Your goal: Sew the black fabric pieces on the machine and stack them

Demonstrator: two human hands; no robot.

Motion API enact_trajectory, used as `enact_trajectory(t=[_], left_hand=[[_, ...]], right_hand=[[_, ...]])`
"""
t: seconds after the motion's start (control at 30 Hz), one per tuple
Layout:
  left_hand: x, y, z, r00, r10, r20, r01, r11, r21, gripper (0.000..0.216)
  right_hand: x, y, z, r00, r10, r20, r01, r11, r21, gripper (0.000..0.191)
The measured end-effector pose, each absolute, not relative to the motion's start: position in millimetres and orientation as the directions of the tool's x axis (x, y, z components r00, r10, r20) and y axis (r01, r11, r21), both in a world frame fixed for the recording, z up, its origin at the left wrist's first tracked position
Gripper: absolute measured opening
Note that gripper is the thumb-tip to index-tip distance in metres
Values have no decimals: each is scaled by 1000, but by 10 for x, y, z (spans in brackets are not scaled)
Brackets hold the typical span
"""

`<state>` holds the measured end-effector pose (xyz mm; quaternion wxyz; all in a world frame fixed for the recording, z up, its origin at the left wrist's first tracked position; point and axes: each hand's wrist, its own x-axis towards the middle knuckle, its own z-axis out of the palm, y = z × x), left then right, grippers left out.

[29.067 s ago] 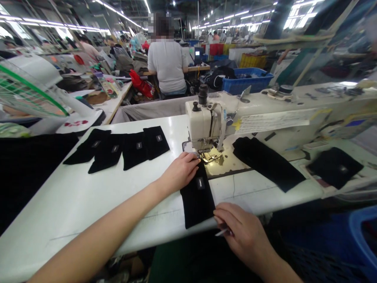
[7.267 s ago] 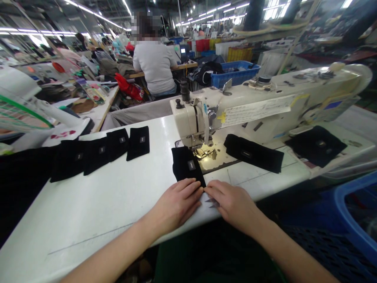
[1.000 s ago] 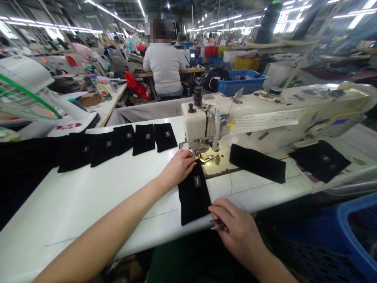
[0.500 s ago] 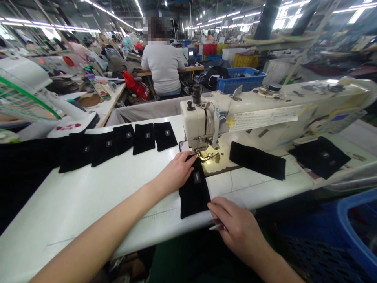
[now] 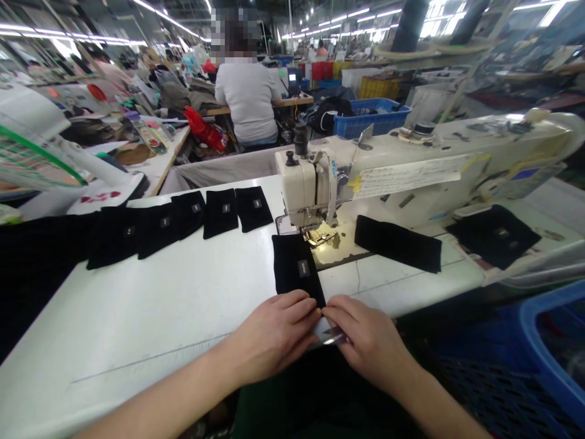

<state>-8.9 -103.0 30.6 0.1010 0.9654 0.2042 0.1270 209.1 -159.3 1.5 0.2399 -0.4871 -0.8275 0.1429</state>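
Observation:
A black fabric piece (image 5: 297, 263) with a small woven label lies on the white table, in front of the sewing machine's (image 5: 304, 195) presser foot. My left hand (image 5: 278, 332) is closed on its near edge, fingers bent over the cloth. Beside it, thumb and finger of my right hand (image 5: 365, 335) pinch the near right corner. Two pointed metal blades, seemingly thread snips (image 5: 336, 336), stick out of my right palm; their handle is hidden. The fingertips of both hands almost touch.
Several labelled black pieces (image 5: 222, 212) lie in a row at left. A folded black strip (image 5: 397, 242) and another labelled piece (image 5: 496, 236) are right of the needle. A blue basket (image 5: 532, 329) stands at lower right, a fan (image 5: 36, 146) at left. Someone in white (image 5: 249, 100) sits ahead.
My left hand has come from beside the presser foot back to the near edge of the black fabric, next to my right hand. The right hand stays at the corner.

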Motion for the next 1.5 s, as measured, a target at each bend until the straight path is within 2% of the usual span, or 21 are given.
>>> enact_trajectory(t=[0.67,1.1,1.5], left_hand=[[-106,-605,300,880,442,173,402,-888,224,32],[-138,-223,276,866,455,205,418,-886,201,32],[-157,126,252,840,494,224,457,-867,199,31]], right_hand=[[2044,-1086,11,-386,881,275,806,467,-365,26],[1989,-712,74,-348,917,192,876,392,-282,23],[1962,-669,122,-312,937,158,896,345,-278,26]])
